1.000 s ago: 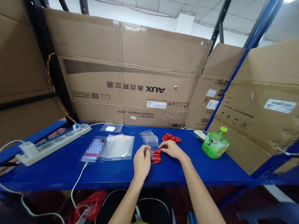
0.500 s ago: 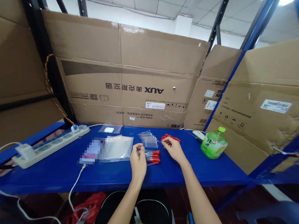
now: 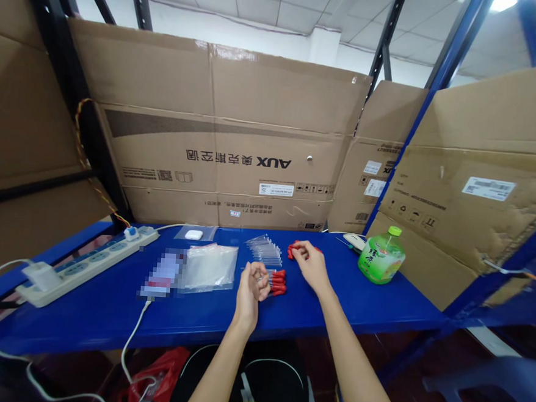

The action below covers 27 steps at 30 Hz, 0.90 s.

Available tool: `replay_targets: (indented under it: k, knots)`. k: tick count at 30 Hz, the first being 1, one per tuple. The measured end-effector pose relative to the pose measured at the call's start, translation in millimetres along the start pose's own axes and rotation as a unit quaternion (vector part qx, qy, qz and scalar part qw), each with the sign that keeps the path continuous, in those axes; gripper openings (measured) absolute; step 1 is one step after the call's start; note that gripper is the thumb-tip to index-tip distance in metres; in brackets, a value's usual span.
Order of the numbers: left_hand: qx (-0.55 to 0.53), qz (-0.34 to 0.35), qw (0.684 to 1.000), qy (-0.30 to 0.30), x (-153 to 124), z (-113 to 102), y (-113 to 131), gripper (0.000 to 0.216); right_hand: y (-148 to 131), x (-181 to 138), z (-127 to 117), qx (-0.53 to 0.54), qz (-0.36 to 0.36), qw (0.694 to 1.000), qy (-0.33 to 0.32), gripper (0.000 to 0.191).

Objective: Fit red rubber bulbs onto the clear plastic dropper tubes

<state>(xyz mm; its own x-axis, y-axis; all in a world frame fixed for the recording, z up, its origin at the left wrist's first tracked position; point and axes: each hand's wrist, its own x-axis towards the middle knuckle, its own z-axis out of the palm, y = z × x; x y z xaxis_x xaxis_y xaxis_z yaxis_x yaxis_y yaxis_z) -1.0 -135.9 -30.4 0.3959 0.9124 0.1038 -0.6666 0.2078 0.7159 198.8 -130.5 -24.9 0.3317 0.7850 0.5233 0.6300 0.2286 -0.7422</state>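
My left hand [image 3: 253,287] is closed, fingers curled, over the left ends of clear tubes with red caps [image 3: 279,281] that lie in a stack. A thin clear tube seems to be in its grip, mostly hidden by the fingers. My right hand [image 3: 310,264] reaches to a small pile of loose red caps [image 3: 291,250], its thumb and fingers pinched at the pile's left side. The hand covers much of that pile. Between and beyond both hands, several bare clear tubes [image 3: 264,251] lie side by side in a slanting row.
Clear plastic bags [image 3: 211,269] lie left of my hands, with a blurred phone [image 3: 164,273] on a charging cable beside them. A white power strip [image 3: 93,265] runs along the left. A green drink bottle [image 3: 381,256] stands at right. Cardboard panels [image 3: 238,95] enclose the blue table [image 3: 333,316].
My right hand has moved from the ends of the bare tubes onto the red caps; the clear tube no longer shows in it. My left hand has turned and curled its fingers.
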Motion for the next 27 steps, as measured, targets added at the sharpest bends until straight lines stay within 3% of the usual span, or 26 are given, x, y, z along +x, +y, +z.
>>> replay_targets:
  k: [3,8,17,27]
  knots:
    - [-0.023,-0.018,1.000,-0.012,0,-2,1,0.059,30,25,-6,-0.127,0.041,0.990,0.055,0.038]
    - [-0.060,-0.026,0.998,-0.005,0,-6,2,0.064,54,42,-4,-0.179,0.092,0.979,0.017,0.035]
    - [-0.073,-0.020,0.997,0.009,3,-8,3,0.042,59,42,2,-0.125,0.112,0.984,0.053,0.028]
    - [-0.099,-0.007,0.995,0.027,5,-11,1,0.042,78,43,4,0.006,0.114,0.989,0.098,0.032]
